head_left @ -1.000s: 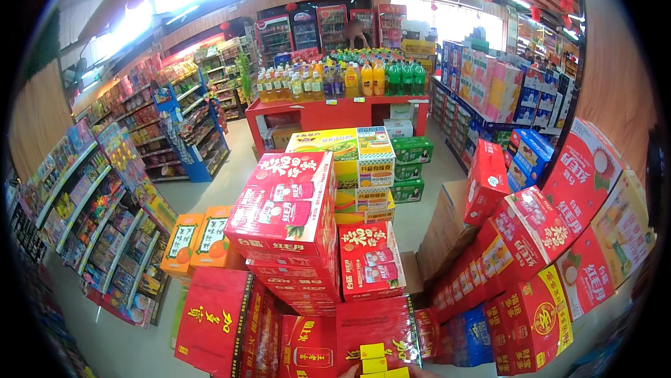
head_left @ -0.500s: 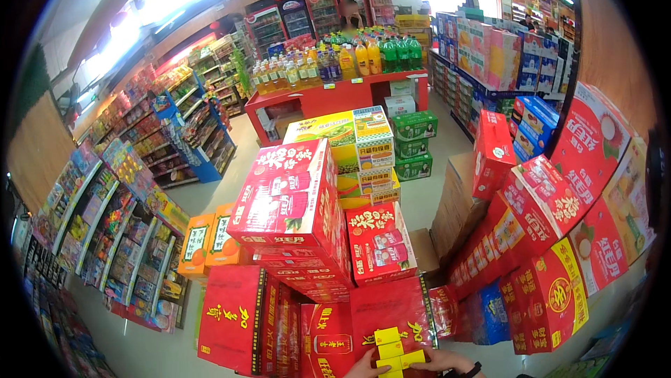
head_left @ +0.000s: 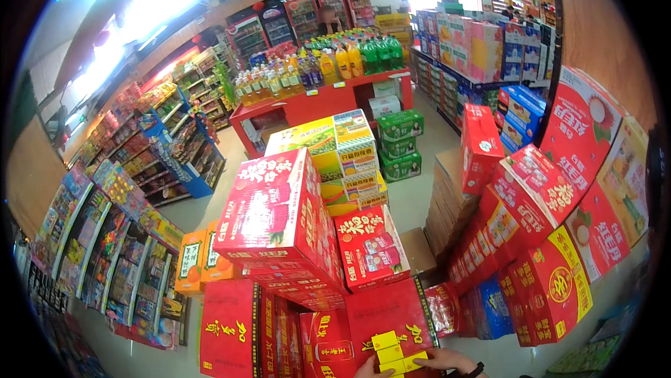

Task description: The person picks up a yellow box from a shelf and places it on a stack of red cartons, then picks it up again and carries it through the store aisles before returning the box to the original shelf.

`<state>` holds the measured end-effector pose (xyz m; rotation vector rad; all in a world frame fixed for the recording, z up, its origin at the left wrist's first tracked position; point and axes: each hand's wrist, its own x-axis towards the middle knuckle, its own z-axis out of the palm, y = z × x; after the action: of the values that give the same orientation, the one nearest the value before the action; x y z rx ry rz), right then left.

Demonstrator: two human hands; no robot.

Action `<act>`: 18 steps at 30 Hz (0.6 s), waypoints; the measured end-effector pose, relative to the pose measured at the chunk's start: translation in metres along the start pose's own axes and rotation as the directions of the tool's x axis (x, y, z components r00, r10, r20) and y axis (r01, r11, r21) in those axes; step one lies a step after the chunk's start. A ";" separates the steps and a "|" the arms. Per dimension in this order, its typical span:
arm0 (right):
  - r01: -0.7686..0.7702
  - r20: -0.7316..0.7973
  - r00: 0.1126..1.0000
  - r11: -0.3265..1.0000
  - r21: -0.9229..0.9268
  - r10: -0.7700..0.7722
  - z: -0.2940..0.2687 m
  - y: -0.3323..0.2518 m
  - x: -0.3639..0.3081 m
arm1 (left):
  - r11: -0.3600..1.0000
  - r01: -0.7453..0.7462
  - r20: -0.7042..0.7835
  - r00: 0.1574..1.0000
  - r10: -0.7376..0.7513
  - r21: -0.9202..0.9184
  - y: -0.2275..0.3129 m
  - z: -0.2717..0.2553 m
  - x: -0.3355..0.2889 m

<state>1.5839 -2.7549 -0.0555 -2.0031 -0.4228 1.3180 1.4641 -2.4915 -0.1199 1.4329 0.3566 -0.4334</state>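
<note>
Several small yellow boxes sit grouped together on top of a red carton at the lower edge. My left hand grips the group from the left, its fingers against a near box. From the right, my right hand holds the same group, with its fingertips at the right end of a box. A dark band circles my right wrist. The lower parts of both hands are cut off by the picture's edge.
Left of my hands stand more red cartons and a tall stack of red and white boxes. Red and yellow cartons rise on the right. Beyond are yellow boxes, a red bottle display and shelves.
The whole view has shifted slightly, so most things appear a little further left. Both hands stay on the yellow boxes, whose arrangement looks much the same.
</note>
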 end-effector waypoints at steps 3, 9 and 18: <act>-0.040 0.002 0.999 0.999 -0.015 0.040 -0.003 -0.001 -0.003 | 0.963 -0.119 -0.062 0.989 0.137 0.241 -0.026 0.000 0.006; -0.123 -0.038 0.992 0.987 -0.104 0.120 -0.007 0.000 -0.006 | 0.998 -0.068 0.000 0.998 0.068 -0.008 -0.020 0.000 0.004; -0.158 0.041 0.985 0.974 -0.163 0.167 -0.024 -0.021 -0.007 | 0.992 -0.035 0.053 0.998 0.029 0.119 0.037 -0.009 0.004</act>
<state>1.6048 -2.7532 -0.0307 -2.1766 -0.4083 1.4829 1.4859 -2.4795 -0.0912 1.5397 0.2699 -0.4711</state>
